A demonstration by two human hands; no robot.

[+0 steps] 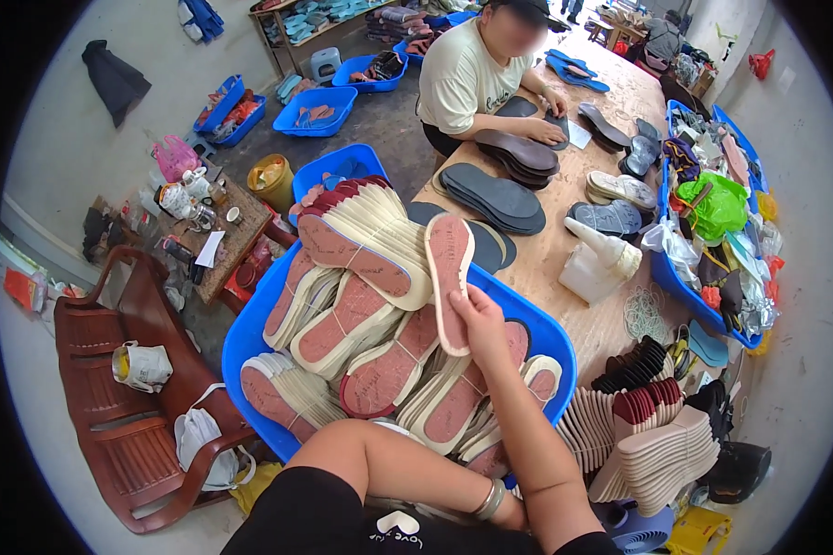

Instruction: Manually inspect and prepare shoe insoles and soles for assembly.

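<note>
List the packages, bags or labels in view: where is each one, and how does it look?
White glue bottle: on the wooden table, cone nozzle, lying tilted.
Green plastic bag: in the blue tray at the table's right edge, crumpled.
Two white bags: on the red bench, left.
Pink bag: by the left wall.
White paper slip: on the table, far end.

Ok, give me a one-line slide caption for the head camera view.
A hand lifts one pink shoe sole from a blue tub of bundled soles beside a wooden table.

A pink-faced, cream-edged shoe sole [449,277] is held upright. It is raised over a blue tub [537,319] piled with matching soles.
</note>
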